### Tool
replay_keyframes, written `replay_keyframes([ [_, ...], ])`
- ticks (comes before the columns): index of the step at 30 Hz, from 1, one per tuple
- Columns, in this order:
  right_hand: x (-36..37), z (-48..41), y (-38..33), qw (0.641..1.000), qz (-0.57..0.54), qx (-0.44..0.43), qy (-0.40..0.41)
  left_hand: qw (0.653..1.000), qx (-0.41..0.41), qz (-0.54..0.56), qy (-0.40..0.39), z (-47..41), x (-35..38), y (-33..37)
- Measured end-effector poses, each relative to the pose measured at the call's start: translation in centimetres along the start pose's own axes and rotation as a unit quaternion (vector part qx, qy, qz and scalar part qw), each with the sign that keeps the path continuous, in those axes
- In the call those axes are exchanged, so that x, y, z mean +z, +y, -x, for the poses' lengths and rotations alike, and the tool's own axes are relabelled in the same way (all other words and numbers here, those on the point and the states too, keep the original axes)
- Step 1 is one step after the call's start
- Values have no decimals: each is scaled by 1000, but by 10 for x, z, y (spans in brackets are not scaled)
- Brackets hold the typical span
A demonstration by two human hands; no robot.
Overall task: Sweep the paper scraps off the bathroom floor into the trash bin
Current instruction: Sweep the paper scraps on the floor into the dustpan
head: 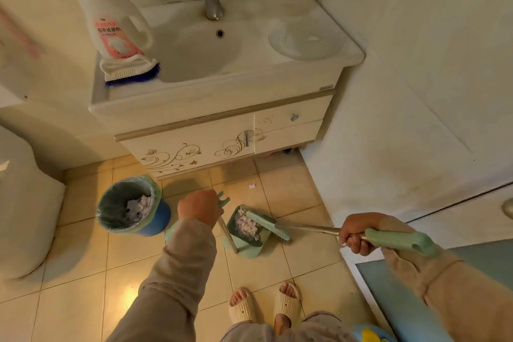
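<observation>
My left hand (199, 209) grips the top of the green dustpan's upright handle (223, 198). The dustpan (249, 233) rests on the tiled floor and holds a pile of pale paper scraps (245, 225). My right hand (356, 236) holds the broom's metal shaft by its green grip (399, 240). The broom's green head (268, 225) lies across the dustpan's mouth. A blue trash bin (133, 209) with a green liner stands left of the dustpan, with paper scraps inside. One small scrap (252, 186) lies on the floor near the cabinet.
A sink cabinet (222, 144) stands just beyond the bin and dustpan, with a detergent bottle (111, 16), a brush and a basin on top. A white appliance (22, 203) is at the left. A wall and door frame (369, 286) close the right. My slippered feet (263, 305) are below.
</observation>
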State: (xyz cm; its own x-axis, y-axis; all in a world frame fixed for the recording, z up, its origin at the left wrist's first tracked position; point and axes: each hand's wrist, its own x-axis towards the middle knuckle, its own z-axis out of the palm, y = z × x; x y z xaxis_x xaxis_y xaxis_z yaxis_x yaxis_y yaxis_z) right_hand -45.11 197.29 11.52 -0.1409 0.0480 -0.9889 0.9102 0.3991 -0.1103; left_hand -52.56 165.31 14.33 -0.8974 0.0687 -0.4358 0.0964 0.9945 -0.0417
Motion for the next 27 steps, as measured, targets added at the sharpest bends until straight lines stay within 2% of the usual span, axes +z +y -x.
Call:
replay_keyframes([
  [6,-10,-9,-11,998,-41,-43,29,999,-32,23,-5,12,-1,-12],
  [11,-2,-13,-47,989,-107,-92,47,995,-82,42,29,23,7,-35],
  [14,9,-17,-71,979,-151,-130,34,995,-86,51,21,25,13,-44],
  [17,23,-13,-94,975,-149,-156,58,993,-97,64,19,25,16,-49],
  [20,33,-5,-118,982,-95,-149,71,992,-107,67,19,25,18,-52],
  [23,49,-2,-131,993,24,-89,78,992,-112,56,12,24,19,-52],
  [27,83,-8,-112,961,260,-42,88,994,-101,30,8,22,19,-49],
])
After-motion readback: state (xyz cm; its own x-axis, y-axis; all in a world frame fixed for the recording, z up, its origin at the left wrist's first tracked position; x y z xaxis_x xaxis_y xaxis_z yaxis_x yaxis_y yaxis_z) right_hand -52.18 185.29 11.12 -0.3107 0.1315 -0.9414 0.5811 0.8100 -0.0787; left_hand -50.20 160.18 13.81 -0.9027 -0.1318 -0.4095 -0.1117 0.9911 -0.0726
